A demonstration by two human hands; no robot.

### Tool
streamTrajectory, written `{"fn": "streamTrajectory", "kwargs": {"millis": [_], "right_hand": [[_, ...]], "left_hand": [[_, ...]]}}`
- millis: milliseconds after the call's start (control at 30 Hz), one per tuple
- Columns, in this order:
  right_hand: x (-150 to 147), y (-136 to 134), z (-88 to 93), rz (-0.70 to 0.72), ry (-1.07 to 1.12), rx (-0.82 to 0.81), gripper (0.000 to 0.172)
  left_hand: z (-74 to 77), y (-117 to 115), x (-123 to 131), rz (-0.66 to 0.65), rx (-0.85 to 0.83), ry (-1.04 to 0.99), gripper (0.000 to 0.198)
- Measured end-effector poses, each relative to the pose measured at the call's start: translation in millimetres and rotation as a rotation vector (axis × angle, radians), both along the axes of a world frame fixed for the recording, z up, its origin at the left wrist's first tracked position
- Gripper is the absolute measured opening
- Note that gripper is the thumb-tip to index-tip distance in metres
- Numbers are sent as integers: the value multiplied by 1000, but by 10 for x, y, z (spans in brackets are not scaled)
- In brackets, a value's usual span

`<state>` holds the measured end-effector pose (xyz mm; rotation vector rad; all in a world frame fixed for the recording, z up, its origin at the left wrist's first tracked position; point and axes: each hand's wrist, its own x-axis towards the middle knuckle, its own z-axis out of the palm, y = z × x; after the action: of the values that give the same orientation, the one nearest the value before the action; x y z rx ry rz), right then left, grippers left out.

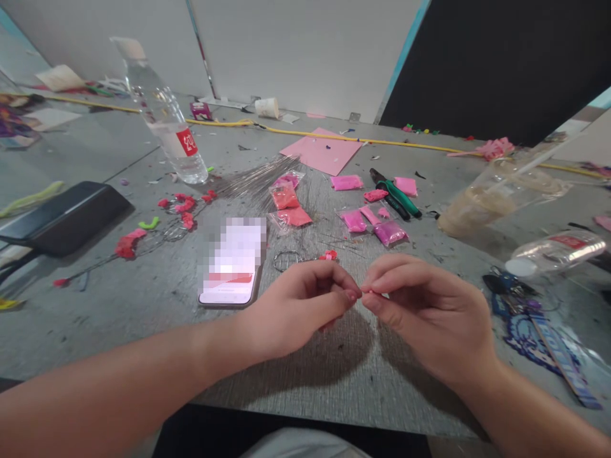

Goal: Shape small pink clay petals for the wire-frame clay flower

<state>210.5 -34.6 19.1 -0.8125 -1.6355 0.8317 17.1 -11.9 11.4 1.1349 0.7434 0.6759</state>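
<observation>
Fingertip to fingertip, my left hand (310, 299) and my right hand (424, 312) meet just above the table's near part. Both are closed in a pinch on a small piece of pink clay (354, 296), mostly covered by the fingers. Just beyond my left hand lie a bent wire shape (287, 259) and a red and pink clay bit (329, 255). A phone (231, 267) with its screen lit rests left of that hand. Farther back are bags of orange clay (292, 216) and magenta clay (391, 233), and green-handled pliers (400, 196).
A water bottle (167, 127) stands at the back left, near a bundle of thin wires (258, 179) and red clay pieces on wire (126, 247). A black box-like object (71, 216) is far left. On the right are a drink cup (477, 197), a lying bottle (558, 251) and keys (513, 286).
</observation>
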Motion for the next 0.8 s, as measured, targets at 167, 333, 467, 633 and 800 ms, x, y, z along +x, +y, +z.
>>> {"fn": "streamTrajectory", "kwargs": {"millis": [167,333,467,633,800], "right_hand": [[47,21,-15,51,-121,54,19],[48,36,-16,36,-243,146,12],[40,48,-20,53,-251,143,11],[34,51,-28,56,-238,150,12],[23,43,-18,34,-230,140,13]], "left_hand": [[5,29,-21,-10,18,18,15],[-11,15,-39,-19,21,-4,12],[-22,13,-46,-24,33,-14,13],[-19,26,-44,-28,43,-2,15],[44,8,-46,-32,55,35,14]]}}
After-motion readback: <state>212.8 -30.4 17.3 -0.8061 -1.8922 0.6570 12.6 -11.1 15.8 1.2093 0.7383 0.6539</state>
